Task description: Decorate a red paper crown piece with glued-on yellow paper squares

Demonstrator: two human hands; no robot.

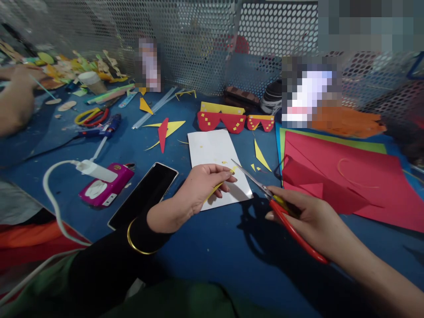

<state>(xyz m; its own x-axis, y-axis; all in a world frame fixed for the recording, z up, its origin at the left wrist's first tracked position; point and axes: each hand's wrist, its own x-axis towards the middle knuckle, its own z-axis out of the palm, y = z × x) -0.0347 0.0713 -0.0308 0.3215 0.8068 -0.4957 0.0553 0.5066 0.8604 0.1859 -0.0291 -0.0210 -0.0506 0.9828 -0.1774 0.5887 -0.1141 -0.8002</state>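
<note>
My left hand (212, 179) pinches a thin yellow paper strip (213, 191) above a white sheet (215, 148). Scissors (280, 207) with red and yellow handles are gripped in my right hand (308, 216), their blades pointing at the strip's end by my left fingertips. Small yellow paper bits lie on the white sheet and just right of it, near a yellow paper sliver (261, 155). Behind the sheet stand a large red paper glasses shape (221, 121) and a smaller one (261, 123), both dotted with yellow squares and backed with yellow paper.
Red paper sheets (344, 176) cover the right side. At left are a black phone (145, 194), a purple power socket (106, 185) with a white cable, a glue gun (111, 126) and pliers (92, 116). A perforated metal screen (198, 44) borders the back; another person's hand (16, 97) is far left.
</note>
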